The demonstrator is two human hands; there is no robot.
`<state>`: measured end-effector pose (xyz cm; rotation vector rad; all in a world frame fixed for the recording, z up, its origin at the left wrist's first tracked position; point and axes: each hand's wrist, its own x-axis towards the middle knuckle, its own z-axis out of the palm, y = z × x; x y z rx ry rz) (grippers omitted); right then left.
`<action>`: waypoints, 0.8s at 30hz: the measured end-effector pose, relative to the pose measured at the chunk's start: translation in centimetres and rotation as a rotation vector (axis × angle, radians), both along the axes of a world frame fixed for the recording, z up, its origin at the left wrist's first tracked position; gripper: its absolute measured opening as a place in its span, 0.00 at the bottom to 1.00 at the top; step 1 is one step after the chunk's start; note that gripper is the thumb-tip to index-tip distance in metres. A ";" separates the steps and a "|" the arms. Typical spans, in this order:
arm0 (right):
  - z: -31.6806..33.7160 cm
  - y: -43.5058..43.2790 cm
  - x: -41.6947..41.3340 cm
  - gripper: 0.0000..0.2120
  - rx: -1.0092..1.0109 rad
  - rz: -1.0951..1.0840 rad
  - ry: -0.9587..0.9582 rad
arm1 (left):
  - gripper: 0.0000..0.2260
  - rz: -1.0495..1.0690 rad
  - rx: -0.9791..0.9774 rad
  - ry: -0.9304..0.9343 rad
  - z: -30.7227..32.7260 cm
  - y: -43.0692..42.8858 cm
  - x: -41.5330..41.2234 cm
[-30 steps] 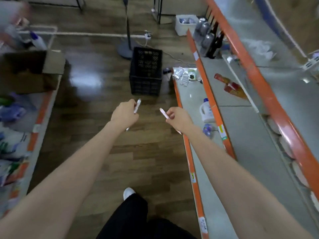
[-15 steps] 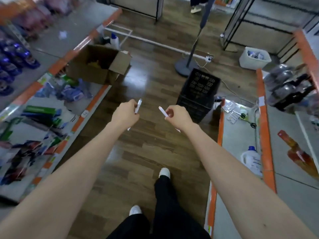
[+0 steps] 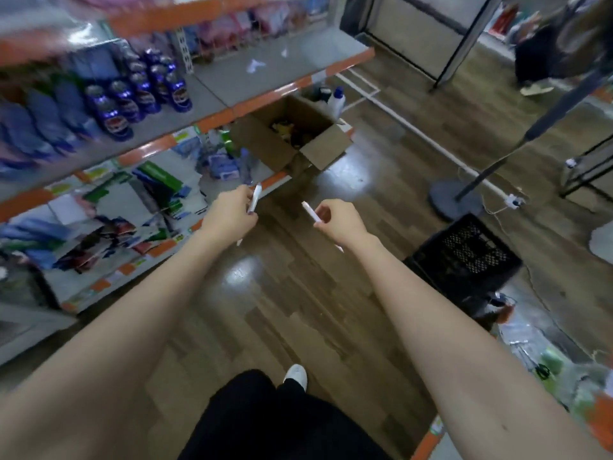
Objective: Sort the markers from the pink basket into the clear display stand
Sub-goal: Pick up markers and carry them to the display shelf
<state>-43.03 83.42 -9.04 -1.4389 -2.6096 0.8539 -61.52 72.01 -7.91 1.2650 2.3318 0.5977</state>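
Along a shop aisle, your view has swung left over the last second. The stocked shelving (image 3: 232, 84) on your left now fills that side, and the black crate (image 3: 464, 254) has slid to the right. A cardboard box (image 3: 292, 137) sits open at the shelf's end. Your left hand (image 3: 230, 215) and right hand (image 3: 341, 224) stay curled, gripping the white left marker (image 3: 255, 197) and right marker (image 3: 310, 212). Neither pink basket nor clear display stand is visible, so you are probably still carrying both markers to the stand.
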 end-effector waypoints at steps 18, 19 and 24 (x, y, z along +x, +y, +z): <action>0.8 6.2 -23.7 0.08 0.001 0.425 0.074 | 0.10 0.374 0.029 -0.007 0.5 1.6 -16.0; 1.1 6.4 -25.4 0.08 0.004 0.441 0.077 | 0.10 0.391 0.031 -0.001 0.7 1.7 -17.3; 2.7 6.6 -34.1 0.08 0.026 0.505 0.099 | 0.14 0.478 0.034 0.023 2.1 1.2 -24.1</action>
